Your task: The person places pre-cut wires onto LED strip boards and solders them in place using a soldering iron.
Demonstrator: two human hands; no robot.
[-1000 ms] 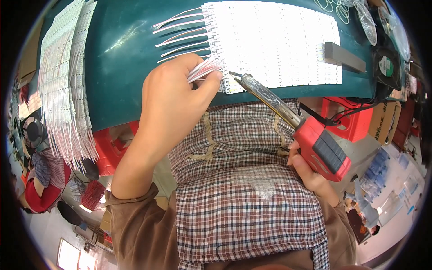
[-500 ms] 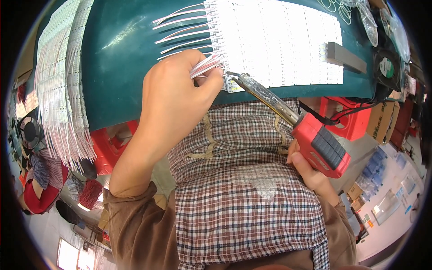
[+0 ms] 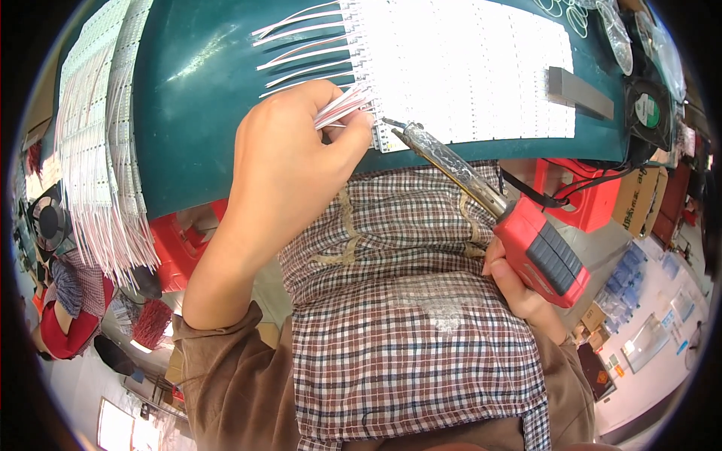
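Note:
My left hand (image 3: 301, 131) is closed on a bundle of thin white and red wires (image 3: 340, 110), its fingertips at the left edge of a white circuit board panel (image 3: 466, 75). Pairs of wires (image 3: 304, 49) stick out to the left along that edge, above the hand. In my right hand (image 3: 519, 289) is a soldering iron (image 3: 538, 252) with a red and black handle, gripped from below. Its metal barrel points up and left. The tip (image 3: 392, 124) is close to the panel's lower left corner, just right of my left fingertips; whether it touches cannot be made out.
A dark grey bar (image 3: 577, 93) lies across the panel's right end, with a small fan (image 3: 648, 111) beyond it. More wired boards (image 3: 105, 128) overhang the green table (image 3: 188, 113) at left. Red stools (image 3: 177, 252) stand beneath. Another person's arm (image 3: 64, 327) shows at far left.
The soldering iron has shifted slightly right and down, its tip drawing back a little from the panel's corner. My left hand keeps its hold on the wires, almost in place.

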